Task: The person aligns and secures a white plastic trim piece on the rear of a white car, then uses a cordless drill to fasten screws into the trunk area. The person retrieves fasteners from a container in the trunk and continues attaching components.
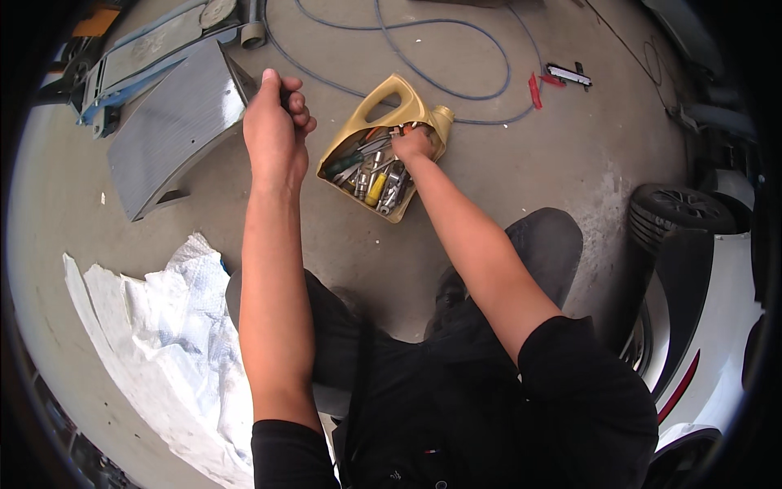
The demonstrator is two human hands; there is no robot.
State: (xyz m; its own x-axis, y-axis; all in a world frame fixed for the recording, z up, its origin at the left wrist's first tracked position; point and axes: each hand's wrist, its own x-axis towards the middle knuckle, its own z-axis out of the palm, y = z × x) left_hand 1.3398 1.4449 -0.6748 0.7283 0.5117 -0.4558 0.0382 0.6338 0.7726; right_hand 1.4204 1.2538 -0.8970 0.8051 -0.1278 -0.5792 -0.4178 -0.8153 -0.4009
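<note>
A yellow plastic jug [353, 130] with one side cut away lies on the floor in front of me, filled with hand tools. My right hand [414, 144] reaches into its right part, fingers curled down among the tools; what they grip is hidden. Beside that hand, sockets, wrenches and a yellow-handled screwdriver [376, 189] lie jumbled in the jug. A dark green handle [345, 165] shows at the left side. My left hand [277, 122] is raised left of the jug, closed, with a small dark thing I cannot make out showing between thumb and fingers.
A grey curved panel [175, 122] stands at the left, near a blue lifting frame [155, 49]. A hose [456, 23] loops across the floor behind the jug. Red-handled pliers [535, 91] lie farther right. A white sheet [191, 326] is at lower left; a tyre [652, 236] and white car part [721, 326] stand right.
</note>
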